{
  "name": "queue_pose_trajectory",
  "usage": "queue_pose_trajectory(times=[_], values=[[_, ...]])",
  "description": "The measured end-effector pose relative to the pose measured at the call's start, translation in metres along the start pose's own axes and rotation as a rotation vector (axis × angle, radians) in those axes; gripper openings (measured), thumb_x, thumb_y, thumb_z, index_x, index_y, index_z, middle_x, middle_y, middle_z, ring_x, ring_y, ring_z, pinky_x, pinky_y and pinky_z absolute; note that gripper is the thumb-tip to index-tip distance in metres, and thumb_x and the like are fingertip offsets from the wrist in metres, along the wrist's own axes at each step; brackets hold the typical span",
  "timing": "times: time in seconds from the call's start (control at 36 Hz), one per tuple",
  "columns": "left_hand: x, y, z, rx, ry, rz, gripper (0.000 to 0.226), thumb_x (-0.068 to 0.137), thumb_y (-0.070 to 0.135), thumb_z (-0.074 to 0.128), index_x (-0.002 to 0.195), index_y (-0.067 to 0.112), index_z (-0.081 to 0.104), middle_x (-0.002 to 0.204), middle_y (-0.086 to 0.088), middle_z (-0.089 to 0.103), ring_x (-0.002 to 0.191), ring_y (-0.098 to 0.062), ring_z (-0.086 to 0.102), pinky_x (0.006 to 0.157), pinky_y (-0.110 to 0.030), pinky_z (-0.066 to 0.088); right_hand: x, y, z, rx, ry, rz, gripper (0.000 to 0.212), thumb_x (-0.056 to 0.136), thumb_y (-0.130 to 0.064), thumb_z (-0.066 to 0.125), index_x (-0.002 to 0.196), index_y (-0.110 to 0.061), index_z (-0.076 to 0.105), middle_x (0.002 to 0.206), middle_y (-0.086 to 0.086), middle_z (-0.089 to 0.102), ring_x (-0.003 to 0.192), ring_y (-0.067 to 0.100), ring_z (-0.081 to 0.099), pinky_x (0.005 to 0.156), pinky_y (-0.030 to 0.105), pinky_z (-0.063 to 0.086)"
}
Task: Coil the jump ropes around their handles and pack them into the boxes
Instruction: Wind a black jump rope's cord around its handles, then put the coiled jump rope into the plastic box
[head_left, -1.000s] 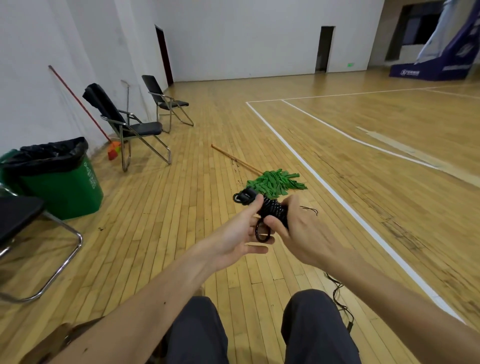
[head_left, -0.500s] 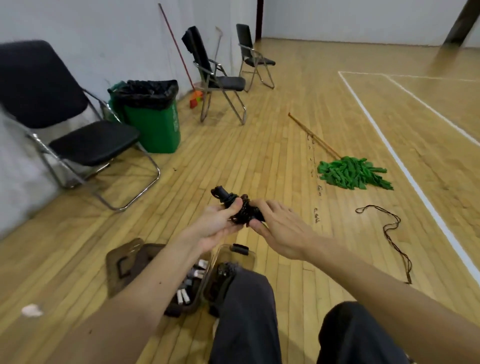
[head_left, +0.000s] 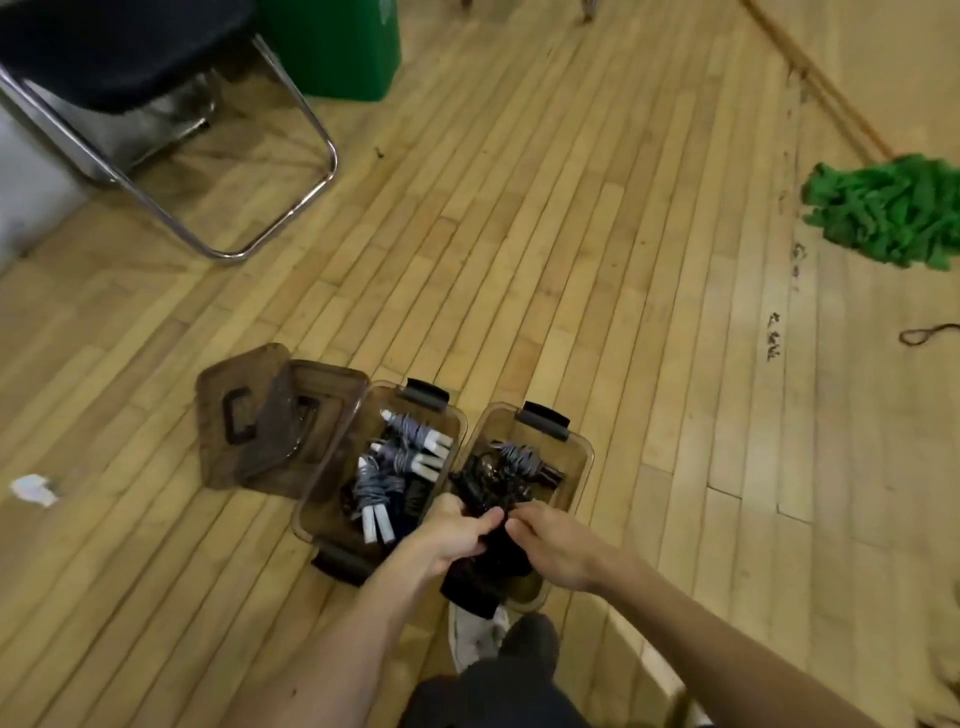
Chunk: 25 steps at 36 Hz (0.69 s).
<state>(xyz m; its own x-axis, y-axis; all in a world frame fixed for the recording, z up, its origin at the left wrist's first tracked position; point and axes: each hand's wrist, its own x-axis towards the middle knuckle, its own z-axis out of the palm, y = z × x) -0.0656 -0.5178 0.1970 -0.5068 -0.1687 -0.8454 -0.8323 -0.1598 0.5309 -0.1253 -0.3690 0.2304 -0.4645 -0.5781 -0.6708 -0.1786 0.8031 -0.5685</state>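
I am looking at a shiny wood floor (head_left: 571, 234), see-through brown plastic boxes (head_left: 581, 470), a chair (head_left: 119, 47) with shiny metal legs, and a cloth mop (head_left: 893, 208).

No text, brand, number or sign is legible. Dark marks (head_left: 774, 338) on the wooden floor (head_left: 571, 260) are too blurred to be read as writing. The green bin (head_left: 337, 52), cropped by the frame's top edge, shows no readable label.
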Motion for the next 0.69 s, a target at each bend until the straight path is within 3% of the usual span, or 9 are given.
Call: queue_pose_trajectory(times=[0.06, 0.11, 0.17, 0.22, 0.31, 0.36, 0.47, 0.53, 0.69], values=[[0.036, -0.013, 0.003, 0.036, 0.008, -0.035, 0.034, 0.091, 0.023, 0.073, 0.116, 0.002, 0.064, 0.109, -0.013, 0.071, 0.098, -0.026, 0.071, 0.086, -0.042, 0.060, 0.029, 0.020, 0.013, 0.032, -0.047, 0.034, 0.030, 0.110, -0.032, 0.033, 0.112, -0.019, 0.060, 0.118, 0.002, 0.054, 0.107, 0.019, 0.052, 0.092, 0.031, 0.041], [0.070, -0.026, 0.004, 0.096, 0.012, -0.062, 0.041, 0.085, 0.034, 0.076, 0.113, 0.007, 0.066, 0.107, -0.011, 0.073, 0.096, -0.027, 0.071, 0.087, -0.045, 0.060, 0.054, 0.037, 0.025, 0.063, -0.067, 0.065, 0.039, 0.110, -0.033, 0.032, 0.132, -0.014, 0.058, 0.138, 0.006, 0.050, 0.127, 0.023, 0.048, 0.109, 0.037, 0.039], [0.106, -0.042, 0.004, 0.158, 0.005, -0.095, 0.054, 0.076, 0.046, 0.075, 0.115, 0.011, 0.065, 0.109, -0.009, 0.073, 0.098, -0.027, 0.071, 0.089, -0.046, 0.059, 0.073, 0.048, 0.033, 0.043, -0.100, 0.102, 0.046, 0.111, -0.035, 0.030, 0.149, -0.015, 0.046, 0.159, 0.007, 0.032, 0.146, 0.026, 0.032, 0.121, 0.037, 0.026], [0.121, -0.045, 0.004, 0.178, -0.005, -0.130, 0.052, 0.081, 0.045, 0.074, 0.118, 0.009, 0.064, 0.107, -0.010, 0.073, 0.096, -0.028, 0.071, 0.088, -0.046, 0.059, 0.086, 0.055, 0.040, 0.026, -0.116, 0.127, 0.049, 0.111, -0.036, 0.029, 0.155, -0.017, 0.037, 0.166, 0.005, 0.021, 0.152, 0.026, 0.022, 0.123, 0.036, 0.019], [0.120, -0.028, 0.010, 0.165, -0.005, -0.161, 0.044, 0.094, 0.034, 0.068, 0.122, 0.001, 0.062, 0.108, -0.009, 0.070, 0.088, -0.029, 0.071, 0.064, -0.029, 0.060, 0.104, 0.066, 0.044, 0.018, -0.089, 0.121, 0.048, 0.111, -0.036, 0.029, 0.153, -0.017, 0.039, 0.161, 0.007, 0.028, 0.148, 0.029, 0.026, 0.122, 0.038, 0.023], [0.124, -0.026, 0.015, 0.261, 0.039, -0.168, 0.047, 0.097, 0.037, 0.064, 0.121, -0.004, 0.059, 0.108, -0.010, 0.066, 0.093, -0.031, 0.068, 0.047, -0.022, 0.050, 0.111, 0.069, 0.047, 0.038, -0.084, 0.116, 0.044, 0.111, -0.034, 0.029, 0.146, -0.016, 0.048, 0.151, 0.009, 0.038, 0.139, 0.029, 0.037, 0.116, 0.036, 0.029], [0.129, -0.034, 0.025, 0.576, 0.225, -0.097, 0.051, 0.096, 0.051, 0.058, 0.103, 0.001, 0.064, 0.111, -0.019, 0.068, 0.102, -0.035, 0.064, 0.077, -0.037, 0.049, 0.118, 0.071, 0.059, 0.029, -0.110, 0.127, 0.046, 0.110, -0.034, 0.030, 0.152, -0.015, 0.037, 0.153, 0.012, 0.036, 0.139, 0.032, 0.036, 0.115, 0.039, 0.030], [0.128, -0.036, 0.031, 0.686, 0.294, -0.057, 0.048, 0.097, 0.054, 0.054, 0.095, 0.006, 0.060, 0.109, -0.016, 0.067, 0.101, -0.035, 0.064, 0.076, -0.038, 0.047, 0.122, 0.074, 0.062, 0.034, -0.110, 0.133, 0.048, 0.110, -0.034, 0.031, 0.155, -0.016, 0.032, 0.154, 0.012, 0.034, 0.141, 0.033, 0.033, 0.117, 0.041, 0.029], [0.111, -0.025, 0.036, 1.106, 0.410, 0.078, 0.058, 0.097, 0.062, 0.044, 0.111, 0.008, 0.060, 0.112, -0.011, 0.064, 0.105, -0.031, 0.065, 0.075, -0.036, 0.051, 0.119, 0.075, 0.052, 0.077, -0.115, 0.130, 0.047, 0.110, -0.033, 0.034, 0.155, -0.020, 0.033, 0.156, 0.009, 0.031, 0.140, 0.028, 0.037, 0.114, 0.037, 0.031]])
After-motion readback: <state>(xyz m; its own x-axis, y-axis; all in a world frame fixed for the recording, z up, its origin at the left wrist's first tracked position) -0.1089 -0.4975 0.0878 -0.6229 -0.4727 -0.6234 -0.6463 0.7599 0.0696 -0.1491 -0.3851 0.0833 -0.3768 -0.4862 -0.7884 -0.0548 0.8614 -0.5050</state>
